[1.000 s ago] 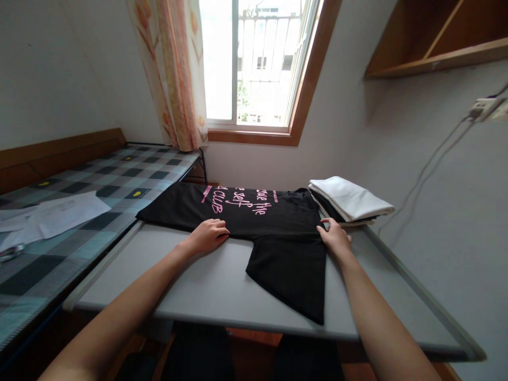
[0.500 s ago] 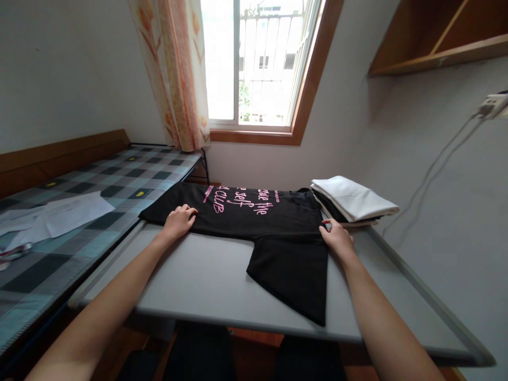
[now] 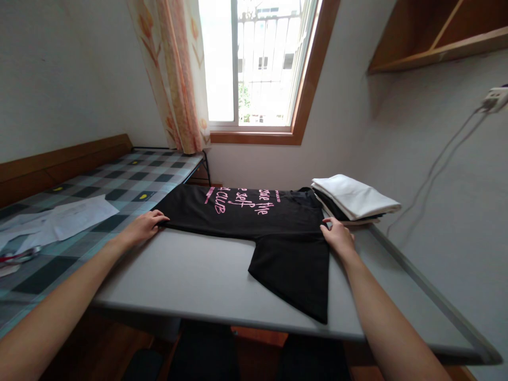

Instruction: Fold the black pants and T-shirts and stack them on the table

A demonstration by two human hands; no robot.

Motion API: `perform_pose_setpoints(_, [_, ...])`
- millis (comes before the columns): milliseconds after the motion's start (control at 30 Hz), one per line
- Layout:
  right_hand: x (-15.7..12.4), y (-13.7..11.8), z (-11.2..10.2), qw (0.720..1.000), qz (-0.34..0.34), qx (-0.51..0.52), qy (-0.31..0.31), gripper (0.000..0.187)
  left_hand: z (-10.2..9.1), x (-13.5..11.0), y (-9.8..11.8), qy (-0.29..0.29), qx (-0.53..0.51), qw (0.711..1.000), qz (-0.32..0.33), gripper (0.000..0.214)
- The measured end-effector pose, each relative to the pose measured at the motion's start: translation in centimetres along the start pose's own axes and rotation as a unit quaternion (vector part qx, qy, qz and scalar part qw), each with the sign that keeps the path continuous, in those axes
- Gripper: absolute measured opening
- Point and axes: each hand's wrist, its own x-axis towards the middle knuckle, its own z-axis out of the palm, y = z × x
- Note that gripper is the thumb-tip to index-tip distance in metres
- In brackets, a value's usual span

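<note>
A black T-shirt [image 3: 238, 211] with pink lettering lies sideways on a light grey table [image 3: 198, 275]. Its hem points left and its neckline right, while one sleeve spreads toward me. My left hand [image 3: 146, 226] is closed on the near corner of the hem, fingers on top of the cloth. At the shoulder edge, my right hand [image 3: 337, 235] pinches the fabric between thumb and fingers. Just beyond that hand sits a stack of folded clothes [image 3: 353, 198], white on top with black beneath.
On the left stands a bed with a checked mattress [image 3: 115, 180], and papers [image 3: 71, 217] lie on it. A curtain [image 3: 182, 79] hangs beside the window at the back. A wooden shelf [image 3: 436, 58] juts from the right wall, near a socket [image 3: 494, 100] with cables.
My left hand has slid left along the shirt's near edge, from the body to the hem corner. My right hand stays at the shoulder. The view has shifted slightly.
</note>
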Motion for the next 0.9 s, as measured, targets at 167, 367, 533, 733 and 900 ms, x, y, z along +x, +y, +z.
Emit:
perform_pose_setpoints(167, [0.0, 0.0, 0.3, 1.0, -0.002, -0.001, 0.014, 0.033, -0.2, -0.6, 0.8, 0.034, 0.015, 0.998, -0.053, 0.035])
perform_pose_setpoints(367, [-0.2, -0.2, -0.2, 1.0, -0.002, 0.009, 0.012, 0.032, -2.1, -2.5, 2.6, 0.036, -0.011, 0.995, -0.093, 0.033])
perform_pose_setpoints(533, [-0.2, 0.1, -0.9, 1.0, 0.011, 0.007, 0.0, 0.031, -3.3, -4.1, 3.3, 0.031, -0.017, 0.996, -0.083, 0.035])
perform_pose_setpoints(733, [-0.5, 0.2, -0.7, 0.999, 0.013, -0.037, 0.005, 0.031, -2.4, -4.7, 2.6, 0.033, -0.012, 0.997, -0.063, 0.029])
perform_pose_setpoints(900, [-1.3, -1.6, 0.0, 0.985, -0.111, -0.057, 0.116, 0.037, -0.9, -2.6, 4.0, 0.05, 0.013, 0.998, -0.034, 0.044])
